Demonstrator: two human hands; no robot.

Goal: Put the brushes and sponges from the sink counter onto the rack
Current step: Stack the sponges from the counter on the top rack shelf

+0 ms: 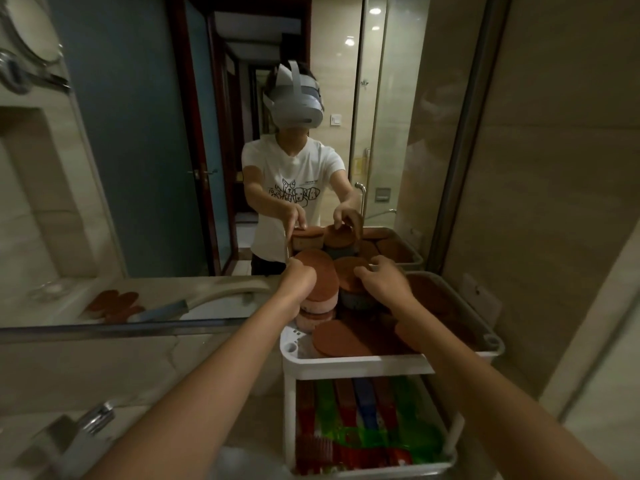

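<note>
A white two-tier rack [356, 362] stands on the counter against the mirror. Its top tray holds several brown oval sponges, some lying flat [337, 337]. At the tray's back, my left hand [298, 280] grips a pink sponge with a brown top [320, 282] that sits on a stack of pink ones. My right hand [379, 282] holds a blue-grey sponge with a brown top [349, 275] right beside it. The lower tier holds several red, green and blue brushes [363, 420]; a red bristle brush [313, 448] lies at its front left.
The mirror [145, 168] runs along the back, reflecting a person with a headset and the rack. A chrome tap [90, 424] sits at lower left on the beige counter [138, 362]. A tiled wall closes the right side.
</note>
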